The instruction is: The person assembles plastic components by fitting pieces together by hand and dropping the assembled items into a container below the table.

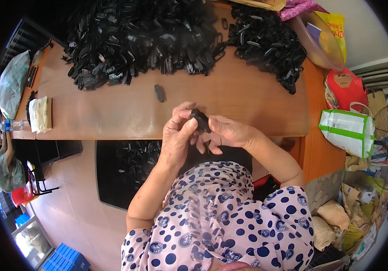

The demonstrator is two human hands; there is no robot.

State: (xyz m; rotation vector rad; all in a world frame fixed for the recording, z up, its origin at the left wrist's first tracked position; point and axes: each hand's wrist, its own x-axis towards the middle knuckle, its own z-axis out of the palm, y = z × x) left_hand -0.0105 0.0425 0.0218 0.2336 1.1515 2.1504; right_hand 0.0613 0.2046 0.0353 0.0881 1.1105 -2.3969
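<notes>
Above the table's front edge, my left hand [178,128] pinches a small black plastic part [199,118] between thumb and fingers. From the other side, my right hand [230,132] closes on the same part, its thumb pressed near the end and its lower fingers curled below. The fingers cover much of the part's outline. One loose black part [159,93] lies on the brown table [112,106], a little beyond my left hand. Farther back, a large heap of similar black parts [144,40] spreads across the table, with a smaller heap [266,40] to its right.
Below the table edge, a black bin [112,180] holds more black parts. A tissue pack [42,114] and a plastic bottle [13,125] sit at the left. At the right are a green-white bag [346,131] and a red bag [345,88]. Another person [8,167] is far left.
</notes>
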